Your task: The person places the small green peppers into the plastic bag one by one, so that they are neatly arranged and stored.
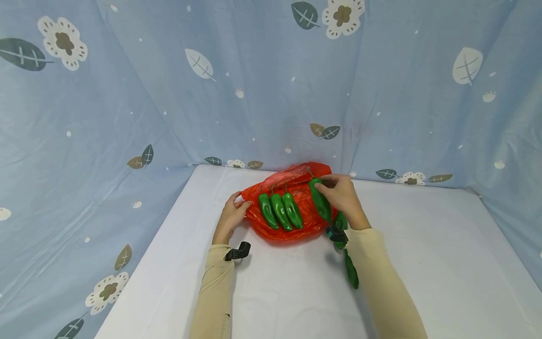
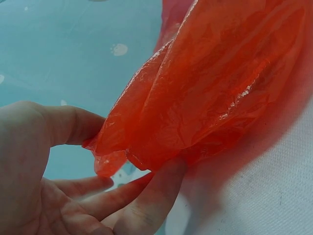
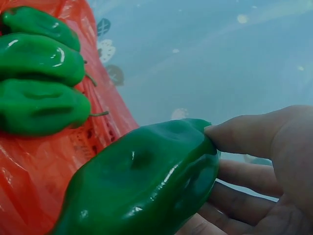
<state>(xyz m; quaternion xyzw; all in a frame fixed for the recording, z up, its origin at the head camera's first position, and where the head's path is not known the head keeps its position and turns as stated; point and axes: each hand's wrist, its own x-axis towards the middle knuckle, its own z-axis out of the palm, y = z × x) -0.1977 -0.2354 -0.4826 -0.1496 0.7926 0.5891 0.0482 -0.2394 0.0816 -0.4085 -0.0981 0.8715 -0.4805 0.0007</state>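
We see a white tabletop, lightly creased | on it we find a red plastic bag, spread toward the back | nearer us, to its right, lies a green pepper; more peppers beyond are partly hidden

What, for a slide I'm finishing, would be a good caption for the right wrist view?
A right hand grips a green pepper; three more peppers lie on a red plastic bag.

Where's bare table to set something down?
Free: table right of the right sleeve, and between the sleeves in front of the red bag. Crowded: bag area, three peppers, left hand, right hand with another; loose peppers by right sleeve.
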